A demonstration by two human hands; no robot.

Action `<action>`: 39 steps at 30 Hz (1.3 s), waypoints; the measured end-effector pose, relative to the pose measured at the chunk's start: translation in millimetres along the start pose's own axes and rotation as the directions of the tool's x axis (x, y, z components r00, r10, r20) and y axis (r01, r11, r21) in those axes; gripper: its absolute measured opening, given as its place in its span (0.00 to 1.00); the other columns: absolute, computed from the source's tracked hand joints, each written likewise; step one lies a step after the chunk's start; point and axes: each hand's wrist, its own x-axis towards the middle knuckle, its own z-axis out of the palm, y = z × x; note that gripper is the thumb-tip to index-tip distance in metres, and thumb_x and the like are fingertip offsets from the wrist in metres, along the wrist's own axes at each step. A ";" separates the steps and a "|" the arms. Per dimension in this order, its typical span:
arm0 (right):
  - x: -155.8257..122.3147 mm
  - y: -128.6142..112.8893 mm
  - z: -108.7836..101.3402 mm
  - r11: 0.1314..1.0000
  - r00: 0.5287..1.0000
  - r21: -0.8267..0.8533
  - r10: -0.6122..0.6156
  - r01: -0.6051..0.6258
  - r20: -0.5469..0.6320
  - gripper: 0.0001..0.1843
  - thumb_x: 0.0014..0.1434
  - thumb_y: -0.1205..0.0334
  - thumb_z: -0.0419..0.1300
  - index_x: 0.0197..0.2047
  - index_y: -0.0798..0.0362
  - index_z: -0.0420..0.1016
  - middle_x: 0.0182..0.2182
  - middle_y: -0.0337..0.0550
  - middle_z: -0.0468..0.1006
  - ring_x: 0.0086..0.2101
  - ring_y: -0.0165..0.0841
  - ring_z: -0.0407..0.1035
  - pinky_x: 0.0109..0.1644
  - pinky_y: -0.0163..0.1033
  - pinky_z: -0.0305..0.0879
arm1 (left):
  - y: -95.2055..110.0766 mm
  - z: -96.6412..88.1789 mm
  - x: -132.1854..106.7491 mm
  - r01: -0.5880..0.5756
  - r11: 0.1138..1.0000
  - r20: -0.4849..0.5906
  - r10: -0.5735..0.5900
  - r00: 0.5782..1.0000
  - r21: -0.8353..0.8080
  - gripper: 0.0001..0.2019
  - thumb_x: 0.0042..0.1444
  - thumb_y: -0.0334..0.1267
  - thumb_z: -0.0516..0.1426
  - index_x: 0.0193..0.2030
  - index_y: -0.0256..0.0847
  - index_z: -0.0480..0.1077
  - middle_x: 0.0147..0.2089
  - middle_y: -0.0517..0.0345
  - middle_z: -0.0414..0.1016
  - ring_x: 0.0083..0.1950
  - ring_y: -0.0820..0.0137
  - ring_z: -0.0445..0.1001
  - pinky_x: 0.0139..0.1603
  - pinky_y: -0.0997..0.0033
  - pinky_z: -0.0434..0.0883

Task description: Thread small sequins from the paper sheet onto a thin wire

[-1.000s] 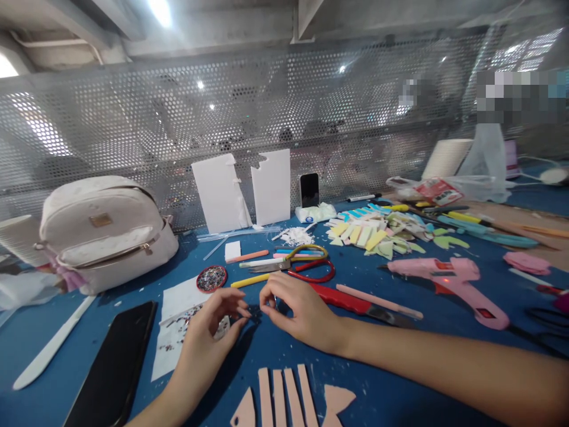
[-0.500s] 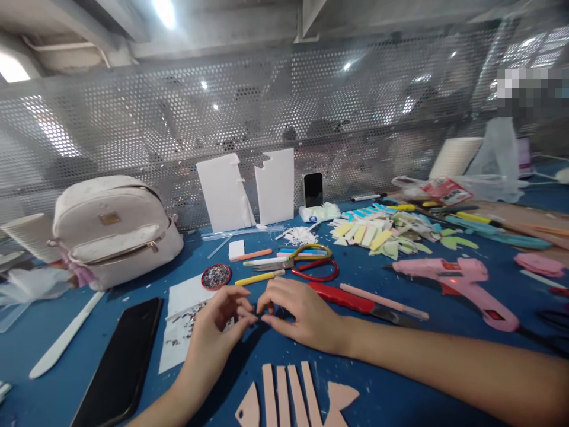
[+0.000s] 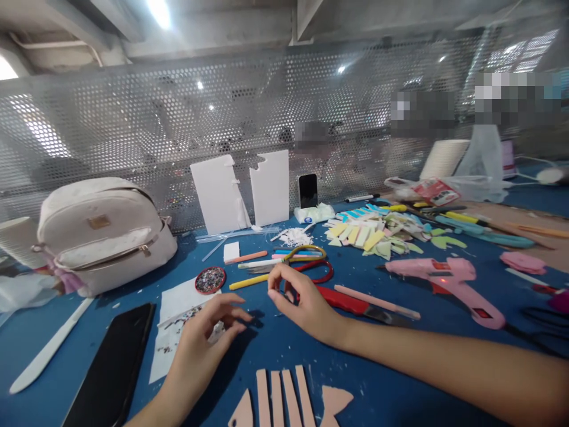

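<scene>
My left hand (image 3: 202, 341) rests low over the blue table (image 3: 368, 391), thumb and fingertips pinched together beside a white paper sprinkled with glitter (image 3: 175, 323). What it pinches is too small to make out. My right hand (image 3: 304, 302) is raised a little farther back, its thumb and forefinger pinched near the red-handled scissors (image 3: 309, 265); whatever they hold is hidden. A round tin of sequins (image 3: 210, 279) sits just beyond the paper. Pink foam strips (image 3: 284, 398) lie at the near edge below both hands.
A black phone (image 3: 111, 367) and a white flat stick (image 3: 48, 354) lie at the left, a pale backpack (image 3: 102, 234) behind them. A red utility knife (image 3: 351, 302), pink glue gun (image 3: 444, 279), coloured foam scraps (image 3: 377, 232) and white foam boards (image 3: 242, 190) stand before a perforated metal screen.
My hands were pinched close together over the table; now my right hand has lifted and drawn back toward the scissors, while my left hand stays by the paper.
</scene>
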 end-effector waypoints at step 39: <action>-0.6 -4.5 1.2 0.974 0.973 -0.122 -0.170 0.190 0.159 0.05 0.63 0.69 0.56 0.35 0.52 0.65 0.32 0.40 0.71 0.36 0.34 0.64 0.41 0.38 0.60 | 0.2 9.1 0.1 0.032 0.997 0.020 -0.030 0.999 -0.064 0.17 0.54 0.29 0.57 0.50 0.44 0.63 0.32 0.63 0.72 0.35 0.69 0.74 0.42 0.67 0.70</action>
